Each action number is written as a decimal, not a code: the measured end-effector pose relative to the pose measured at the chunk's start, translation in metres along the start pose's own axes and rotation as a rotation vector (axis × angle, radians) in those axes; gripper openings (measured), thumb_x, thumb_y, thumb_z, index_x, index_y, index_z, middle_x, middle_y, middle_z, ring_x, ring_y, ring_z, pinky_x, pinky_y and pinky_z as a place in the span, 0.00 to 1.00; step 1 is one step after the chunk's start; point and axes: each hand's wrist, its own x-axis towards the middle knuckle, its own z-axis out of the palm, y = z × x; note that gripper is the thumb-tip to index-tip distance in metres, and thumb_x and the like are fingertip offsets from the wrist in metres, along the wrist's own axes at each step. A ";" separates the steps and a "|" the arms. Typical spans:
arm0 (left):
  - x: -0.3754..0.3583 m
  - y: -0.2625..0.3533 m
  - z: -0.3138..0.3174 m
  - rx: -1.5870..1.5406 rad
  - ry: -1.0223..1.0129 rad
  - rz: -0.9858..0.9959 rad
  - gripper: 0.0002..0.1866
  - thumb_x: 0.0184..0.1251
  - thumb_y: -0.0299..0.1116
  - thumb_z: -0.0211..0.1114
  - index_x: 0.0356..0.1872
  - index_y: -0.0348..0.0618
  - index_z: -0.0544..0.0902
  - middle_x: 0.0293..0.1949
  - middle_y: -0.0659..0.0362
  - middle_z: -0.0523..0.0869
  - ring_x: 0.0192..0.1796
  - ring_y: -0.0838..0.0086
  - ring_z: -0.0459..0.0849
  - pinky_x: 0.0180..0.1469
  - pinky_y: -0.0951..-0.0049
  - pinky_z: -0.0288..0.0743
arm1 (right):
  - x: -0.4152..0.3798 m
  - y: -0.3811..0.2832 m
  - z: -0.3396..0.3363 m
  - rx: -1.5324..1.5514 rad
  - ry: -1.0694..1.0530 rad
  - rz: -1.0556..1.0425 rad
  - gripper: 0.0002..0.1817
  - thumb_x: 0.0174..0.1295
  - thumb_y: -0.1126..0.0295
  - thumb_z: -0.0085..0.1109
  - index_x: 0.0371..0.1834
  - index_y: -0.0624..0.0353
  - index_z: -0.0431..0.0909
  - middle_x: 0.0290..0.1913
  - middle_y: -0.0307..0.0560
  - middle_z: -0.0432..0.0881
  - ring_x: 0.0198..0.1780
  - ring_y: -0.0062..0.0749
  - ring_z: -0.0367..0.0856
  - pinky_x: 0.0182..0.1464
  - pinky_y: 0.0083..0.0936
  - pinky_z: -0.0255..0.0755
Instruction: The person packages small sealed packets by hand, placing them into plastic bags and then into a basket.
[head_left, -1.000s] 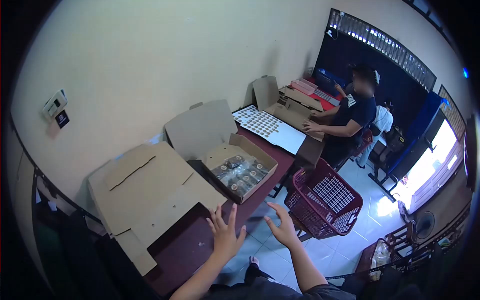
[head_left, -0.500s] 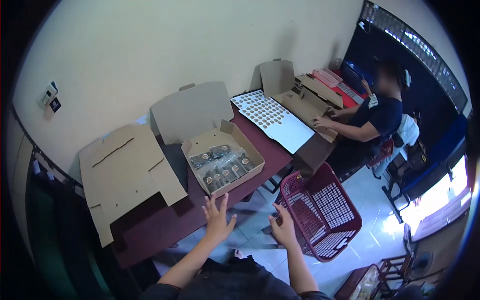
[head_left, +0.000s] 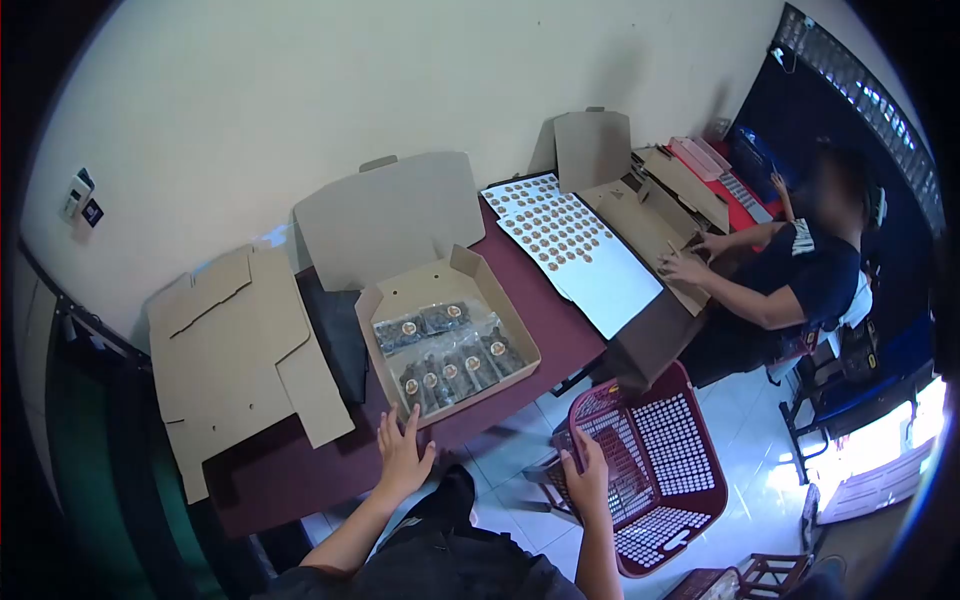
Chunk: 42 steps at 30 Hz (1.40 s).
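Observation:
My left hand (head_left: pixel 402 457) lies flat, fingers spread, on the front edge of the dark red table (head_left: pixel 270 470), just below the near corner of an open cardboard box (head_left: pixel 455 290). Inside that box lie several clear packets with round labels (head_left: pixel 450 358). My right hand (head_left: pixel 587 478) rests on the near rim of a dark red plastic basket (head_left: pixel 660 470) standing on the floor beside the table; whether its fingers grip the rim is unclear.
Flat unfolded cardboard (head_left: pixel 235 345) covers the table's left end. Sticker sheets (head_left: pixel 575 250) and more folded boxes (head_left: pixel 660 215) lie further along, where another person (head_left: pixel 800 275) works with both hands on a box. White wall behind; tiled floor below.
My left hand has come down onto the table edge near the box. My right hand has dropped onto the basket rim. The view has shifted closer to the table.

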 end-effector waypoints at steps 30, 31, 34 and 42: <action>0.237 -0.121 0.026 -0.568 0.518 -0.319 0.43 0.51 0.20 0.57 0.69 0.38 0.44 0.66 0.40 0.56 0.68 0.50 0.58 0.68 0.63 0.55 | 0.359 -0.014 0.198 0.018 -0.408 -0.160 0.24 0.65 0.59 0.51 0.59 0.62 0.67 0.58 0.55 0.71 0.61 0.40 0.68 0.63 0.30 0.59; 0.235 -0.124 0.027 -0.480 0.510 -0.334 0.43 0.51 0.18 0.55 0.70 0.38 0.44 0.67 0.42 0.55 0.68 0.51 0.57 0.68 0.64 0.54 | 0.365 -0.022 0.203 0.096 -0.417 -0.089 0.28 0.65 0.54 0.49 0.61 0.63 0.65 0.60 0.57 0.69 0.62 0.43 0.67 0.63 0.33 0.59; 0.229 -0.136 0.030 -0.416 0.421 -0.319 0.41 0.48 0.11 0.49 0.68 0.40 0.51 0.68 0.45 0.56 0.70 0.56 0.56 0.70 0.65 0.51 | 0.423 0.050 0.264 0.587 -0.503 0.093 0.28 0.69 0.52 0.39 0.63 0.64 0.63 0.60 0.55 0.69 0.60 0.40 0.68 0.62 0.32 0.60; 0.240 -0.123 0.010 -0.465 0.292 -0.517 0.27 0.57 0.22 0.52 0.60 0.50 0.62 0.55 0.46 0.71 0.60 0.52 0.69 0.59 0.59 0.65 | 0.467 0.082 0.322 0.696 -0.840 0.317 0.27 0.66 0.54 0.44 0.60 0.63 0.66 0.55 0.49 0.72 0.56 0.38 0.71 0.56 0.32 0.65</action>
